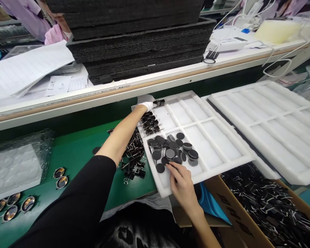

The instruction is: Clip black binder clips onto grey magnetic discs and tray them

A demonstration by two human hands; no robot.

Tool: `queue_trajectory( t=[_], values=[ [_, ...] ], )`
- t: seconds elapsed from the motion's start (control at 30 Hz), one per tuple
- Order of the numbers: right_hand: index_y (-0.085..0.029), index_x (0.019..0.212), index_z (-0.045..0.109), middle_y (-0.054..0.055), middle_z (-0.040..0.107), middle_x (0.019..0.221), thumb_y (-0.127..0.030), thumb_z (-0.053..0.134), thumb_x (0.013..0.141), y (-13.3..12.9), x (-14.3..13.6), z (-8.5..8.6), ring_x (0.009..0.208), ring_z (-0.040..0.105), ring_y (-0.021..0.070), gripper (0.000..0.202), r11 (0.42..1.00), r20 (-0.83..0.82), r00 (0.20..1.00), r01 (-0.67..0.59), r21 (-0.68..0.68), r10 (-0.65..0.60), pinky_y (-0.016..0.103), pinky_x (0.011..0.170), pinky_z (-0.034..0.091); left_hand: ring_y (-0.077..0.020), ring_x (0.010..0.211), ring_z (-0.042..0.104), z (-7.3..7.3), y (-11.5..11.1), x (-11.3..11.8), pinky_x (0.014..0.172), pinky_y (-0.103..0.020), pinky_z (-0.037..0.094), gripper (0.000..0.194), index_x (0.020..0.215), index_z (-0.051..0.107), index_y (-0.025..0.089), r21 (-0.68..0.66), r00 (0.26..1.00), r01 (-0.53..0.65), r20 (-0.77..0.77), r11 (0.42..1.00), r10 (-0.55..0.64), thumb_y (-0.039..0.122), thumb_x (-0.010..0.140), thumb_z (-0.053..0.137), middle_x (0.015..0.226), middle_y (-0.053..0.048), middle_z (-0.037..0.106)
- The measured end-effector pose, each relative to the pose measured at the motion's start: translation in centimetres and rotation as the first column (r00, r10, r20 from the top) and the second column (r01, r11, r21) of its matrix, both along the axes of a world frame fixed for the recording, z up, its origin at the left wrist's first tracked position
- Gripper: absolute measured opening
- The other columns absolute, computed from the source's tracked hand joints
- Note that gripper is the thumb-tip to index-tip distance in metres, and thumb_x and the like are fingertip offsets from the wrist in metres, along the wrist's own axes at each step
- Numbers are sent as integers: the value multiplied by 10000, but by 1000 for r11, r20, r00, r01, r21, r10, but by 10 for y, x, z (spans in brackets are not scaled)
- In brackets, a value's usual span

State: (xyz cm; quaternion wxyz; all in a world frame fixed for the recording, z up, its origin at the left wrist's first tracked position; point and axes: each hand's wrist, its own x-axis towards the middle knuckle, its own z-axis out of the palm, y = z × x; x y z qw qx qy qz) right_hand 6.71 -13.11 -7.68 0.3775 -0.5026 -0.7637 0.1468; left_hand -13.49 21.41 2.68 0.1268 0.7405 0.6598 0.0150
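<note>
My left hand (146, 105), in a white glove, reaches to the far left corner of a white foam tray (209, 169). Black binder clips (159, 102) sit at its fingertips, and its fingers look closed on one. Below it, more binder clips (150, 123) stand in rows in the far left compartment. My bare right hand (182, 184) is at the tray's near edge, fingers stretched out and fingertips touching a black disc (165, 161). Several black and grey round discs (169, 153) lie heaped in that near compartment. Loose binder clips (133, 156) are piled left of the tray.
A second foam tray (279, 121) lies to the right. Below it stands a cardboard box (229, 206) full of binder clips. Round-lens sunglasses (60, 177) and clear plastic packaging (18, 165) lie left. Stacked black foam trays (144, 48) stand on the shelf (155, 81).
</note>
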Motion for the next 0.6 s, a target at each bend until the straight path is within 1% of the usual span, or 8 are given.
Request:
queue_trajectory(
  t=[0.1, 0.2, 0.3, 0.37, 0.43, 0.47, 0.53, 0.6],
  values=[
    [-261, 1350, 617, 121, 693, 1262, -59, 489, 975, 1, -1, 0, 1181, 663, 281, 445, 999, 5, 1000, 2, 32, -2, 477, 949, 556, -310, 1041, 647, 8, -9, 6, 932, -406, 452, 433, 1108, 729, 81, 14, 999, 3, -49, 1000, -2, 435, 883, 625, 1137, -207, 717],
    [-261, 1360, 605, 110, 712, 1245, -67, 511, 986, 0, 2, 0, 1166, 677, 267, 432, 997, 5, 1000, -6, 81, 5, 465, 956, 579, -318, 1077, 643, 20, -26, 8, 935, -410, 456, 501, 1222, 680, 64, 48, 997, 28, -76, 998, -25, 457, 949, 532, 1199, -229, 692],
    [-250, 1359, 605, 109, 723, 1237, -66, 555, 977, 0, 5, 0, 1150, 688, 254, 426, 988, 3, 1000, -20, 151, 20, 440, 970, 590, -318, 1120, 636, 38, -66, -13, 953, -415, 459, 503, 1276, 672, 135, 52, 992, 81, -97, 995, -76, 488, 976, 475, 1247, -188, 684],
    [-235, 1352, 609, 113, 731, 1221, -77, 576, 973, 2, 7, 2, 1122, 700, 255, 412, 982, 35, 999, -42, 182, 36, 431, 966, 592, -340, 1169, 616, 52, -110, -45, 999, -456, 439, 495, 1234, 706, 189, 83, 982, 145, -135, 986, -133, 541, 961, 490, 1288, -157, 672],
    [-217, 1321, 624, 120, 736, 1209, -106, 584, 976, 6, 7, 5, 1106, 705, 266, 365, 982, 90, 995, -67, 178, 51, 439, 970, 583, -344, 1174, 621, 66, -167, -89, 1029, -510, 416, 504, 1241, 712, 238, 177, 956, 250, -200, 952, -214, 571, 984, 433, 1320, -118, 667],
    [-206, 1292, 636, 124, 737, 1209, -125, 585, 979, 9, 7, 7, 1108, 705, 273, 327, 982, 109, 992, -82, 172, 63, 446, 980, 574, -321, 1173, 628, 72, -199, -113, 1031, -498, 421, 499, 1292, 688, 267, 218, 959, 246, -196, 944, -204, 559, 1004, 403, 1356, -93, 656],
    [-183, 1231, 650, 136, 738, 1213, -163, 584, 983, 16, 5, 11, 1122, 702, 290, 257, 982, 119, 990, -100, 162, 81, 463, 1001, 555, -285, 1214, 622, 79, -263, -164, 1037, -454, 435, 500, 1332, 666, 280, 281, 983, 124, -165, 952, -80, 543, 1026, 372, 1392, -66, 646],
    [-162, 1190, 655, 147, 748, 1184, -200, 582, 984, 21, 2, 12, 1097, 712, 309, 222, 984, 107, 993, -66, 165, 49, 483, 991, 543, -260, 1223, 624, 77, -324, -212, 1044, -414, 449, 486, 1283, 692, 247, 301, 988, -58, -120, 952, 99, 531, 1017, 400, 1337, -68, 678]
  ],
)
